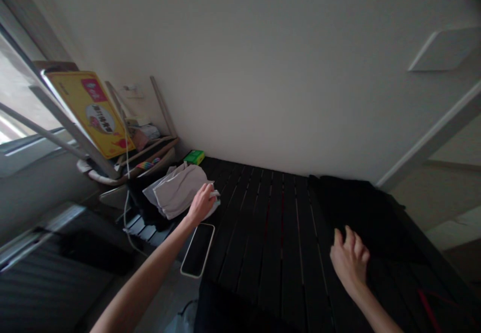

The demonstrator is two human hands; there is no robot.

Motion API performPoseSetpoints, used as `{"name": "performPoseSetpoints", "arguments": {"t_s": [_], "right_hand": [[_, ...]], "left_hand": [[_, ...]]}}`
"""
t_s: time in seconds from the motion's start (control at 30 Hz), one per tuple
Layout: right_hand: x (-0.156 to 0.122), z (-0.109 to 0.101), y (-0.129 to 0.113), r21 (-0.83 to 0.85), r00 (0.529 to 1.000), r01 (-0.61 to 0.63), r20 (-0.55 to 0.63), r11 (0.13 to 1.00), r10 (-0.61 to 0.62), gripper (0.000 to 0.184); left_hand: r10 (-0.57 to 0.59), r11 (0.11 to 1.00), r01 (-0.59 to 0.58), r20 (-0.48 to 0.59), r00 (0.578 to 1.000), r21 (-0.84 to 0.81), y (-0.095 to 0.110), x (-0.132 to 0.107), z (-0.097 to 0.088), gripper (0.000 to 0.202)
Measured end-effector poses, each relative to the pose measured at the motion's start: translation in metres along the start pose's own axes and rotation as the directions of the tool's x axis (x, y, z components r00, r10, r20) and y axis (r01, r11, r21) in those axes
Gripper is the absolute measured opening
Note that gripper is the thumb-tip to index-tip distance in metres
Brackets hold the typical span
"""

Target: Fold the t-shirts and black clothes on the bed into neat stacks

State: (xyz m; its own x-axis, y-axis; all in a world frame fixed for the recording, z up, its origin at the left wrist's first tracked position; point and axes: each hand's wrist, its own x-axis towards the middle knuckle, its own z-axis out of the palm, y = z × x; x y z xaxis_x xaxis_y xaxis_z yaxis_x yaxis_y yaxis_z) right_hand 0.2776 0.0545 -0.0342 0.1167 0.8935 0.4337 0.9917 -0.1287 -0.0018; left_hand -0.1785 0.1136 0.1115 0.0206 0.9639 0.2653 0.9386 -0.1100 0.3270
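Observation:
My left hand (pixel 202 202) reaches forward and is closed on the near corner of a folded light grey cloth (pixel 176 188) lying at the left end of a dark slatted surface (pixel 270 222). A phone (pixel 197 249) with a white case lies screen up just below that hand. My right hand (pixel 350 260) hovers over the right part of the slats, fingers loosely curled and apart, holding nothing. Its fingertips are near the edge of a black garment (pixel 361 207) spread on the right side.
A small green box (pixel 194 157) sits by the white wall. At the left stand a cluttered shelf (pixel 150 147) with a yellow box (pixel 92 112), a white cable (pixel 128 192) and a window (pixel 15 107). A white diagonal rail (pixel 428 137) crosses the right.

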Motion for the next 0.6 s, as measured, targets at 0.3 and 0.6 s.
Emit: {"name": "performPoseSetpoints", "arguments": {"t_s": [0.3, 0.6], "right_hand": [[0.030, -0.114, -0.101, 0.691, 0.972, 0.230, -0.194, 0.686, -0.131, 0.050], [0.051, -0.180, -0.118, 0.955, 0.939, -0.108, 0.189, 0.275, -0.288, 0.038]], "left_hand": [[0.509, 0.707, -0.415, 0.004, 0.861, -0.572, 0.128, -0.005, -0.027, 0.046], [0.677, 0.542, -0.495, 0.004, 0.736, -0.679, 0.171, -0.023, -0.041, 0.049]]}}
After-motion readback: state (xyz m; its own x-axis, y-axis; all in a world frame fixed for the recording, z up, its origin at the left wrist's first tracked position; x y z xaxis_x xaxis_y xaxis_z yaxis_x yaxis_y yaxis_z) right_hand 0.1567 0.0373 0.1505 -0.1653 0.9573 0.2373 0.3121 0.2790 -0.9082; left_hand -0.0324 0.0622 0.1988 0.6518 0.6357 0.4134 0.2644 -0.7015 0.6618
